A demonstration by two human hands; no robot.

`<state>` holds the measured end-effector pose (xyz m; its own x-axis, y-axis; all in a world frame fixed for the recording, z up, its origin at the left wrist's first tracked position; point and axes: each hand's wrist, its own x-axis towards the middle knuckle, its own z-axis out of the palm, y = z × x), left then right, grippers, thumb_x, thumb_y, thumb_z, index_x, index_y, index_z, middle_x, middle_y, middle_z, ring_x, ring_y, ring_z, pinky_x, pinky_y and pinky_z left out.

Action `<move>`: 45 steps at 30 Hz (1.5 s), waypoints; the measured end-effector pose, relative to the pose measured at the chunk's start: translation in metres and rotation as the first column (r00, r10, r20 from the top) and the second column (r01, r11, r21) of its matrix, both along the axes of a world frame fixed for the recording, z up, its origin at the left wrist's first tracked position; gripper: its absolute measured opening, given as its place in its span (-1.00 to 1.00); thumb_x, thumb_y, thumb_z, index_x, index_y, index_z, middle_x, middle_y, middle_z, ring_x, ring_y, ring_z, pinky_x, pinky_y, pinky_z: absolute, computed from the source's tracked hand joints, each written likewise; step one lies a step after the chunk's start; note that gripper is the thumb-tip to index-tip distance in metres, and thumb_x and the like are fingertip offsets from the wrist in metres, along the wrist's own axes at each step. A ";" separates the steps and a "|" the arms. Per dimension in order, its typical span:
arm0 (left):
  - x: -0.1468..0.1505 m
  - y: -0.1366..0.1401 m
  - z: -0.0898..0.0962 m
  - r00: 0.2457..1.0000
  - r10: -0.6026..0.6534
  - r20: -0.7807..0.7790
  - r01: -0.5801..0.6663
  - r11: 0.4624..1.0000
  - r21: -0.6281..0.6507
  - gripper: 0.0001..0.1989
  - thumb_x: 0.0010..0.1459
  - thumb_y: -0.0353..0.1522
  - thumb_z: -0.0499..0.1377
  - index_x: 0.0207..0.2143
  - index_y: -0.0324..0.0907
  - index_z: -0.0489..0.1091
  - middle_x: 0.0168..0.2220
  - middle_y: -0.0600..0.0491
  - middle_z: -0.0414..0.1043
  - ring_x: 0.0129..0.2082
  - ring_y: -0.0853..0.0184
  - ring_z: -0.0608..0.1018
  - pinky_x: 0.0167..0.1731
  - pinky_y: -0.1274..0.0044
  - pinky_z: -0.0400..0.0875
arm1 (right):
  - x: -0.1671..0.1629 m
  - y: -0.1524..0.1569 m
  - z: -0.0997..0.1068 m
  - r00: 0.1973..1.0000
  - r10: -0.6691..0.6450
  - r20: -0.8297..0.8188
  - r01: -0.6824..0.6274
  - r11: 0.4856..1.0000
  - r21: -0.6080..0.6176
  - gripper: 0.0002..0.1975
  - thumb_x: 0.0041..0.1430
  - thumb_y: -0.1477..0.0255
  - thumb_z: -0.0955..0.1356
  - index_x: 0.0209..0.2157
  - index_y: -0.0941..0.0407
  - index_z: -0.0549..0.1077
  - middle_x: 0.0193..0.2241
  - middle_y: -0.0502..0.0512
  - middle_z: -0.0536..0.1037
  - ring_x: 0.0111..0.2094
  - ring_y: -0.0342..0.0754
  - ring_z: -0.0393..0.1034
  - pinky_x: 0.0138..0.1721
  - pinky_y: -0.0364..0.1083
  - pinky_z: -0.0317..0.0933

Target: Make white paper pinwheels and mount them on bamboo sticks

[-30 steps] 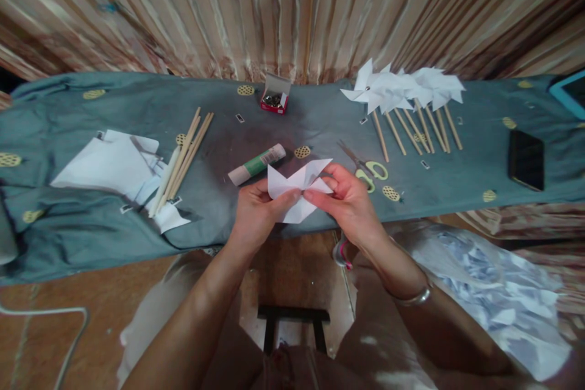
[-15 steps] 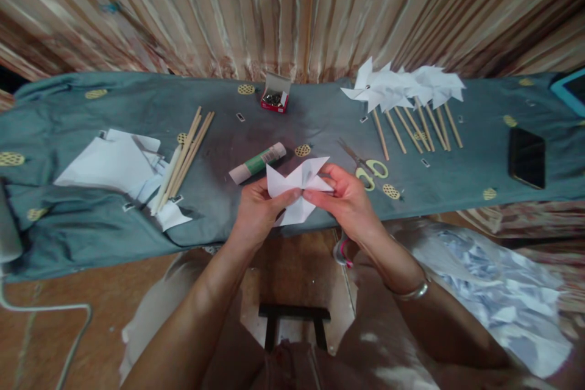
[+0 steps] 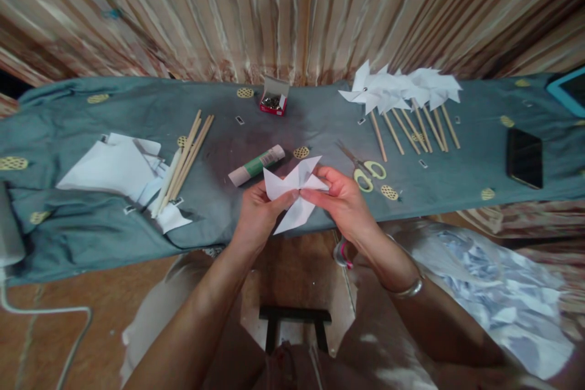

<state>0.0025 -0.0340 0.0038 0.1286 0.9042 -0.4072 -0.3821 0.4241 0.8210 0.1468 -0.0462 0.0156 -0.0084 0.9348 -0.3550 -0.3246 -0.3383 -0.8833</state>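
Over the near edge of the surface (image 3: 219, 216), the left hand (image 3: 256, 214) and right hand (image 3: 347, 202) pinch a white paper pinwheel (image 3: 289, 182) at its middle (probably to stop its folds from popping up).

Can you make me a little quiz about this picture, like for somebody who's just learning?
1. True or false: the left hand and the right hand both hold the white paper pinwheel.
2. Which of these lies nearest the right hand?
A) phone
B) scissors
C) open red box
3. Fill in the colour: the band around the middle of the tube is ____.

Key: 1. True. 2. B. 3. Green.
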 end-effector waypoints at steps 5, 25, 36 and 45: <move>0.000 0.000 -0.002 1.000 -0.009 0.029 0.009 1.000 -0.006 -0.60 -0.37 -0.36 0.52 -0.38 -0.22 0.56 -0.40 0.07 0.61 -0.48 0.36 0.55 -0.37 0.52 0.45 | -0.001 0.002 -0.002 1.000 -0.010 0.025 0.010 1.000 -0.001 -0.54 -0.20 0.31 0.59 -0.23 0.07 0.45 -0.36 -0.03 0.64 -0.38 -0.08 0.52 -0.25 -0.07 0.41; -0.025 0.007 0.012 0.995 -0.011 -0.097 0.033 0.972 0.233 -0.56 -0.15 -0.09 0.44 -0.28 -0.20 0.57 -0.39 -0.02 0.57 -0.39 0.25 0.57 -0.25 0.40 0.49 | 0.004 0.012 -0.007 0.999 -0.046 -0.022 0.046 0.999 -0.019 -0.53 -0.24 0.34 0.59 -0.23 0.10 0.48 -0.40 -0.01 0.67 -0.44 -0.10 0.53 -0.29 -0.10 0.39; -0.123 0.063 -0.001 0.239 0.429 -0.871 0.225 0.848 0.480 -0.68 0.07 -0.30 0.12 -0.23 -0.27 0.57 -0.26 -0.10 0.55 -0.42 0.26 0.52 -0.30 0.44 0.44 | 0.014 0.012 -0.006 0.997 -0.053 -0.052 0.051 0.998 -0.031 -0.53 -0.26 0.34 0.60 -0.25 0.10 0.49 -0.45 -0.02 0.65 -0.46 -0.09 0.53 -0.30 -0.11 0.38; -0.142 0.071 -0.021 -0.085 0.364 -0.928 0.346 0.884 0.315 -0.69 0.14 -0.33 0.08 -0.17 -0.22 0.55 -0.18 -0.12 0.57 -0.20 0.12 0.59 -0.14 0.38 0.45 | 0.020 0.006 0.000 0.999 -0.020 -0.044 0.019 0.999 -0.033 -0.55 -0.20 0.34 0.59 -0.22 0.10 0.49 -0.43 -0.01 0.65 -0.45 -0.08 0.54 -0.30 -0.10 0.38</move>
<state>-0.1398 0.0372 -0.0175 -0.0788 0.9658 0.2471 0.9463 -0.0054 0.3231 0.1663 -0.0400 0.0160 -0.0070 0.9229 -0.3849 -0.3701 -0.3599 -0.8564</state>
